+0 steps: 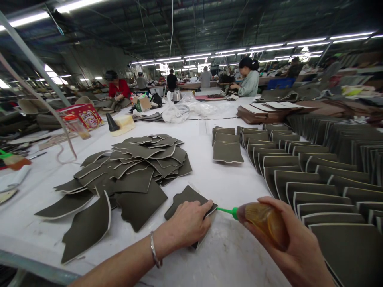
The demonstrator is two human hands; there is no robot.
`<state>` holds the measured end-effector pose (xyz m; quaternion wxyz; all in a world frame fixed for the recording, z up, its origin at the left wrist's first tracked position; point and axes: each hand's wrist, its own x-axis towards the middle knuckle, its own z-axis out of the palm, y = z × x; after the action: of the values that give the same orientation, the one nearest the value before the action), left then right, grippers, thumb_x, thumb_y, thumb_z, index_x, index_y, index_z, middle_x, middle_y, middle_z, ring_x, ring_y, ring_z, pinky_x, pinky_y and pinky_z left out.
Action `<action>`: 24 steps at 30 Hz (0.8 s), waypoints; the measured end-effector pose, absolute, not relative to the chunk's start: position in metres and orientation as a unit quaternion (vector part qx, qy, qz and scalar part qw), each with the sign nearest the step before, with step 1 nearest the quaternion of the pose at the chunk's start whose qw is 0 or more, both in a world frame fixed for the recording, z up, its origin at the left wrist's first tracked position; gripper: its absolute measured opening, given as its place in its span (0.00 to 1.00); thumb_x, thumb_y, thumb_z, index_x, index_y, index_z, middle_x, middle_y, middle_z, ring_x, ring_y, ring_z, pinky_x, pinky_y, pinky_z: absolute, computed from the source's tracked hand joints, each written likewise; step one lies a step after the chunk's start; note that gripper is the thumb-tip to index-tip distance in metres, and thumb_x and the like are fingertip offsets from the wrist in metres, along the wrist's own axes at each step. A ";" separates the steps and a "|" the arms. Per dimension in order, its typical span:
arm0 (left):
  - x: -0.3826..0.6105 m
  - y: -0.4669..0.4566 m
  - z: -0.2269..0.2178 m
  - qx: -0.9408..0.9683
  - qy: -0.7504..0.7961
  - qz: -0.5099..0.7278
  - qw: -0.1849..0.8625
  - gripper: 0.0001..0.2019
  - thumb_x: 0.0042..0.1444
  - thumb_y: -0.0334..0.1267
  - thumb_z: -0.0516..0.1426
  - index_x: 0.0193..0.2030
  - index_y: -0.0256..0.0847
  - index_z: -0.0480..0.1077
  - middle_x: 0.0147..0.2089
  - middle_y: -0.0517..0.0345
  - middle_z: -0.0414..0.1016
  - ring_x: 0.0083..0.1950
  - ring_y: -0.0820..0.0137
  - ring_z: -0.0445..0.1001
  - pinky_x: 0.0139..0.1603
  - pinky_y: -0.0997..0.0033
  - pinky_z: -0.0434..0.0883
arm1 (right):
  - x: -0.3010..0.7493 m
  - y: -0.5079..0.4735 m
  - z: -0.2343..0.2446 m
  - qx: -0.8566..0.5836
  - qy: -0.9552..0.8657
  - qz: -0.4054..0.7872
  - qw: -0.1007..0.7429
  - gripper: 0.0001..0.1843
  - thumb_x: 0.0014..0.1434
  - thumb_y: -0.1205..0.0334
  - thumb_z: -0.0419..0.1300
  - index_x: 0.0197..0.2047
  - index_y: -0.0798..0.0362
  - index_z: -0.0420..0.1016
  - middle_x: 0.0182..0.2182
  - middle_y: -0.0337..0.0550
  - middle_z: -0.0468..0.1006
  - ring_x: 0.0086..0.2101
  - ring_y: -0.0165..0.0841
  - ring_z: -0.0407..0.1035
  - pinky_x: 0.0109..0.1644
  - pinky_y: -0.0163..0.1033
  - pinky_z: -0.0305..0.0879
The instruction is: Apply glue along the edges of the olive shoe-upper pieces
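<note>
My left hand (189,223) presses down on a dark olive-grey leather-like piece (184,199) with a pale edge, index finger stretched toward its right corner and the other fingers bent. My right hand (296,243) is wrapped round a squeeze bottle (266,223) of amber liquid, held tilted on its side. Its thin green nozzle (229,211) points left, and the tip is at the right corner of the piece. Left of my hands lies a loose heap of similar dark pieces (134,159). Part of the piece under my left hand is hidden.
Rows of overlapping dark pieces (299,175) fill the right of the white table (221,255). Brown panels (263,113) are stacked behind them. Clear plastic bags (179,109), a black cone (112,122) and a lidded cup (78,126) stand farther back. Several people work beyond.
</note>
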<state>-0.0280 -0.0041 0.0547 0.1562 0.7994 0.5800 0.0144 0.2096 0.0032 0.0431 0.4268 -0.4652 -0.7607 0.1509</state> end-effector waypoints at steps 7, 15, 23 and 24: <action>-0.029 -0.006 0.057 0.801 0.576 0.009 0.160 0.25 0.63 0.40 0.45 0.66 0.44 0.60 0.43 0.46 0.76 0.42 0.53 0.76 0.43 0.54 0.72 | 0.211 0.000 0.045 -0.471 -0.753 0.214 0.407 0.22 0.59 0.46 0.65 0.52 0.43 0.65 0.41 0.38 0.74 0.35 0.37 0.72 0.38 0.38 0.68; -0.032 -0.010 0.059 0.801 0.575 0.008 0.167 0.21 0.63 0.38 0.45 0.61 0.47 0.64 0.40 0.51 0.75 0.39 0.55 0.76 0.41 0.56 0.72 | 0.213 0.002 0.040 -0.489 -0.740 0.224 0.405 0.23 0.59 0.46 0.64 0.53 0.44 0.65 0.41 0.38 0.74 0.36 0.37 0.72 0.38 0.37 0.69; -0.034 -0.012 0.056 0.806 0.573 0.006 0.150 0.21 0.64 0.38 0.43 0.62 0.48 0.62 0.41 0.53 0.74 0.38 0.57 0.76 0.40 0.56 0.72 | 0.211 -0.002 0.041 -0.510 -0.711 0.251 0.413 0.22 0.59 0.46 0.63 0.52 0.45 0.66 0.41 0.37 0.75 0.36 0.37 0.72 0.38 0.37 0.68; -0.034 -0.013 0.055 0.805 0.573 0.006 0.151 0.21 0.65 0.38 0.43 0.62 0.47 0.62 0.41 0.53 0.74 0.39 0.57 0.76 0.40 0.57 0.72 | 0.211 -0.003 0.041 -0.497 -0.721 0.259 0.408 0.22 0.59 0.46 0.63 0.52 0.45 0.65 0.41 0.37 0.75 0.37 0.38 0.73 0.38 0.37 0.69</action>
<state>-0.0339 -0.0127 0.0551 0.1509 0.8053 0.5734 0.0065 0.2113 -0.0030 0.0407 0.4076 -0.4974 -0.7207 0.2591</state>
